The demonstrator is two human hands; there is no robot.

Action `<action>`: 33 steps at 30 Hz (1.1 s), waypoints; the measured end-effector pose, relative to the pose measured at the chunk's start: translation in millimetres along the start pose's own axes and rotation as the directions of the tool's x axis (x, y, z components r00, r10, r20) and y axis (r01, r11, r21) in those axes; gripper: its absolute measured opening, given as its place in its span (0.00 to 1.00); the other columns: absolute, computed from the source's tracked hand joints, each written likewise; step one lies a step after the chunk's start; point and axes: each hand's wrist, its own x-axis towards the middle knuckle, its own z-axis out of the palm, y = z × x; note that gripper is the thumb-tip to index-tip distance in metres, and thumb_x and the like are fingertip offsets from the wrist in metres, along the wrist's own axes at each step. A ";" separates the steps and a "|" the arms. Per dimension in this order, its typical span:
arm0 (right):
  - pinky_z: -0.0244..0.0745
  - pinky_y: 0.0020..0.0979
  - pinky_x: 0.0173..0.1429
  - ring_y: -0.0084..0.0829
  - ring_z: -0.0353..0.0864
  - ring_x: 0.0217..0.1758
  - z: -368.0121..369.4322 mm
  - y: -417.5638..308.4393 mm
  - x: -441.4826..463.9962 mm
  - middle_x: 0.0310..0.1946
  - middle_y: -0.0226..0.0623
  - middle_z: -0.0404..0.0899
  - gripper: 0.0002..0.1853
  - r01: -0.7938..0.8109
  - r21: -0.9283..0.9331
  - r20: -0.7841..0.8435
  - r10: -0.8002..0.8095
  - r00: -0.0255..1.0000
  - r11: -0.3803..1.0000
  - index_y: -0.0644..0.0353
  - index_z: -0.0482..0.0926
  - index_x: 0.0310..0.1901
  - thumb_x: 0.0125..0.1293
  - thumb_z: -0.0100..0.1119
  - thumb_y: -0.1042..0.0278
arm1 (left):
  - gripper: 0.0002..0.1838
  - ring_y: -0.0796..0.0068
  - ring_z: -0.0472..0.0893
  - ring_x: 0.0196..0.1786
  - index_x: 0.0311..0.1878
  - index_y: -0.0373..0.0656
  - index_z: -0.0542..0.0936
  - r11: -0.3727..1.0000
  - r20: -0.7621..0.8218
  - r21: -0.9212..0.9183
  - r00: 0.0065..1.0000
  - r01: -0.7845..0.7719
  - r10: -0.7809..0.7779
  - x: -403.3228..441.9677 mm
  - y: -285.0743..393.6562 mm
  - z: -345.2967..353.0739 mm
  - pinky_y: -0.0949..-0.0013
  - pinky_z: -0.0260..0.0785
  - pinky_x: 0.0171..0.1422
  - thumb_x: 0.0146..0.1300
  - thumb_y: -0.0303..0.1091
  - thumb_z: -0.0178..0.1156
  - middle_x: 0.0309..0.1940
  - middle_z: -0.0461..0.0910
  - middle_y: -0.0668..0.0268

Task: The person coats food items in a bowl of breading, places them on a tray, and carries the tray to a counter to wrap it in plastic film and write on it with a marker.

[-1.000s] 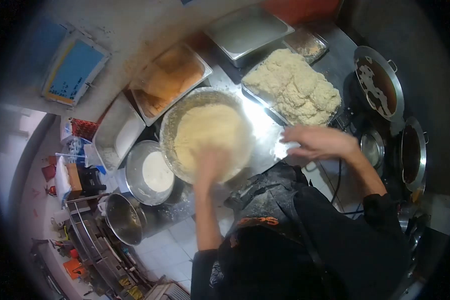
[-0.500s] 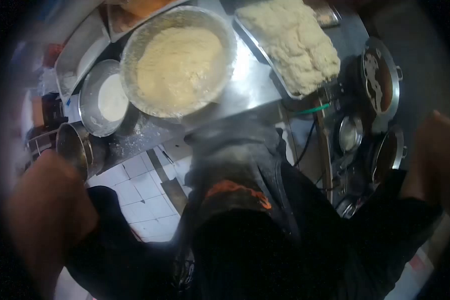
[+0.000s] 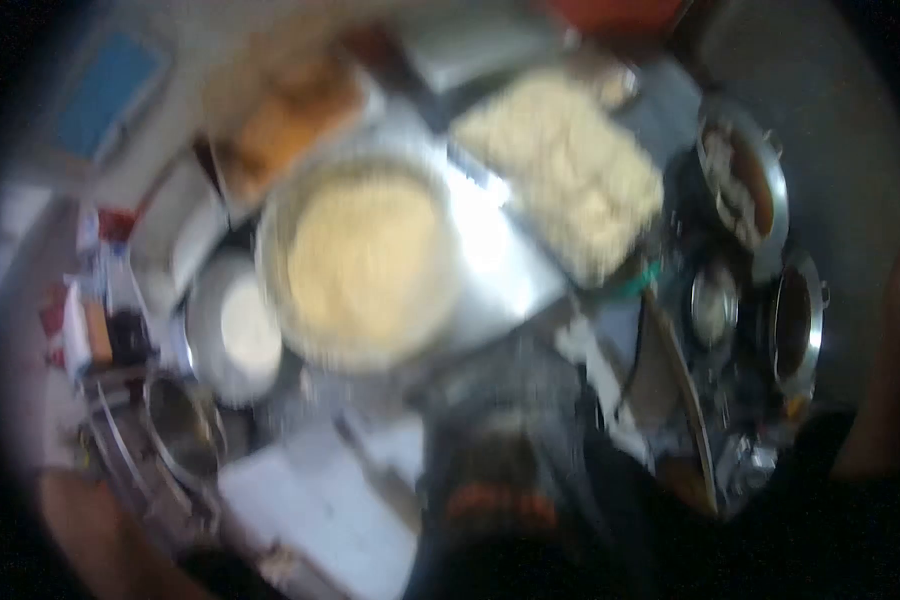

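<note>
Only my bare forearms show, blurred, at the lower left and the right edge; both hands lie outside the picture. Ahead of my body a wide metal bowl [image 3: 273, 290] holds pale yellow dough [image 3: 365, 265]. To its right, a tray heaped with lumpy pale dough [image 3: 570, 165] rests on the shiny metal table [image 3: 495, 265]. A smaller metal bowl [image 3: 210, 345] with white powder [image 3: 250, 325] stands against the big bowl's left side. Neither arm touches these things in view.
An empty-looking metal pot [image 3: 185, 425] stands at the left. Behind the big bowl lies a tray with orange food [image 3: 295, 125]. On the right are a large pan with brown liquid [image 3: 745, 190], a second brown-filled pan [image 3: 795, 320] and a small bowl [image 3: 713, 300]. White tiles [image 3: 320, 500] cover the floor.
The view has tilted up and blurred, so the bowls and trays sit lower and more of the background shows. Both arms have slid further toward the picture's edges.
</note>
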 end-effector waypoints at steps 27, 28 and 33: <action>0.76 0.32 0.46 0.26 0.76 0.39 240.4 269.1 -358.1 0.40 0.32 0.71 0.12 -0.822 0.465 0.499 0.864 -0.063 -0.328 0.56 0.65 0.51 0.76 0.47 0.58 | 0.41 0.43 0.72 0.64 0.53 0.31 0.79 0.789 0.989 -0.140 0.129 0.598 0.078 -320.4 488.8 497.6 0.54 0.61 0.70 0.71 0.65 0.35 0.55 0.77 0.40; 0.77 0.31 0.45 0.25 0.75 0.37 239.8 268.9 -349.1 0.39 0.31 0.71 0.10 -0.843 0.447 0.487 0.872 -0.051 -0.299 0.55 0.65 0.50 0.76 0.46 0.59 | 0.41 0.42 0.72 0.65 0.54 0.32 0.79 0.781 0.995 -0.079 0.091 0.620 0.028 -311.8 495.7 491.0 0.54 0.60 0.71 0.71 0.65 0.35 0.55 0.77 0.40; 0.74 0.25 0.37 0.23 0.72 0.36 231.6 281.8 -345.6 0.36 0.28 0.70 0.07 -0.866 0.419 0.444 0.893 -0.065 -0.272 0.53 0.65 0.47 0.76 0.46 0.60 | 0.33 0.44 0.73 0.62 0.52 0.38 0.82 0.865 0.998 0.043 0.015 0.499 -0.058 -298.3 497.1 480.8 0.49 0.62 0.68 0.76 0.54 0.32 0.57 0.76 0.45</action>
